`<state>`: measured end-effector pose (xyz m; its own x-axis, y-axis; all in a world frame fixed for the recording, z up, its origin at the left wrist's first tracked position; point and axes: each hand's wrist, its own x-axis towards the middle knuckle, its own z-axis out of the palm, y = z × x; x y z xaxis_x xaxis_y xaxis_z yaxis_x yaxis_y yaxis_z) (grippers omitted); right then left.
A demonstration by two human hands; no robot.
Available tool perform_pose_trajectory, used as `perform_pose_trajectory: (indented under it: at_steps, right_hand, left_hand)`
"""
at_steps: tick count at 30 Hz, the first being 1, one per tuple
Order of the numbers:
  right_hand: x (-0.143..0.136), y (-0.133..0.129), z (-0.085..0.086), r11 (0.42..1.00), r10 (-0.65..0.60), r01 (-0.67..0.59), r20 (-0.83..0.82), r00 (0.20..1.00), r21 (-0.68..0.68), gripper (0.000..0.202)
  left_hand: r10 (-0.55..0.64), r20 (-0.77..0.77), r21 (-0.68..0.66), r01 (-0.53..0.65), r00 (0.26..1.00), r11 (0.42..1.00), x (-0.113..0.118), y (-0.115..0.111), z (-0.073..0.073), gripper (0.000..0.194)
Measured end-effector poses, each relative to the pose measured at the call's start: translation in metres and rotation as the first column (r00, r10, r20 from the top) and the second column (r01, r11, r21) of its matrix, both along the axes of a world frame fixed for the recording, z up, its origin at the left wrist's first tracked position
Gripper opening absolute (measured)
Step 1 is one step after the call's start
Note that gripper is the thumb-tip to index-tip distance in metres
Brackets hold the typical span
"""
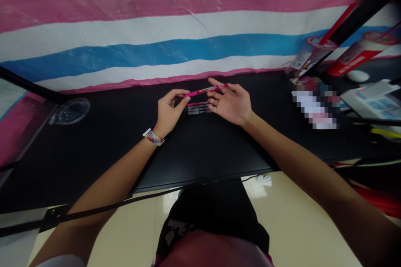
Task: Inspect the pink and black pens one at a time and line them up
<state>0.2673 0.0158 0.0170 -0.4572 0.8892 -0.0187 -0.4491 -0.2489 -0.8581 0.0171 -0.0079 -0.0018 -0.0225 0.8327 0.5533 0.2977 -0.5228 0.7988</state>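
A slim pink pen with a clear section is held slightly tilted above the black table. My left hand pinches its left end between thumb and fingers. At the other end, my right hand is turned palm up, its thumb on the pen tip and its other fingers loosely spread behind and below. Just beneath, several dark pens with clear barrels lie side by side on the table, a pink one along their far edge. Their right ends are partly hidden by my right fingers.
A clear round plastic lid lies at the left. At the right stand two drink cups with red straws, near a white egg-shaped thing and a pale device with blue keys. A striped plastic sheet hangs behind.
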Motion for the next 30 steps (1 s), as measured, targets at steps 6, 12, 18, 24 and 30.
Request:
perform_pose_trajectory:
  at_steps: [6, 12, 18, 24, 30]
  right_hand:
    - [-0.0025, 0.0015, -0.0048, 0.999, -0.023, 0.021, -0.090, 0.996, -0.027, 0.044]
    - [-0.0044, 0.0019, -0.0049, 0.998, -0.062, 0.063, -0.031, 0.998, 0.017, 0.052]
    - [-0.0039, -0.0005, -0.0024, 0.991, -0.083, 0.079, 0.041, 0.996, 0.105, 0.060]
    - [-0.0043, 0.0005, -0.0074, 0.997, -0.063, 0.067, -0.081, 0.995, 0.050, 0.037]
    - [-0.0043, 0.0010, -0.0065, 0.996, -0.069, 0.073, -0.086, 0.994, 0.055, 0.036]
  left_hand:
    - [-0.006, -0.003, 0.001, 0.006, 1.000, 1.000, 0.0025, -0.0016, 0.0004, 0.032]
    - [-0.001, -0.005, 0.016, 0.001, 1.000, 1.000, 0.0030, -0.0014, -0.0002, 0.032]
    - [0.007, 0.009, 0.011, -0.007, 1.000, 1.000, 0.0031, -0.0014, 0.0008, 0.031]
    - [0.004, 0.043, 0.009, -0.004, 0.999, 1.000, 0.0028, -0.0008, 0.0011, 0.028]
    - [0.017, 0.030, -0.004, -0.017, 0.999, 1.000, 0.0028, -0.0005, 0.0012, 0.027]
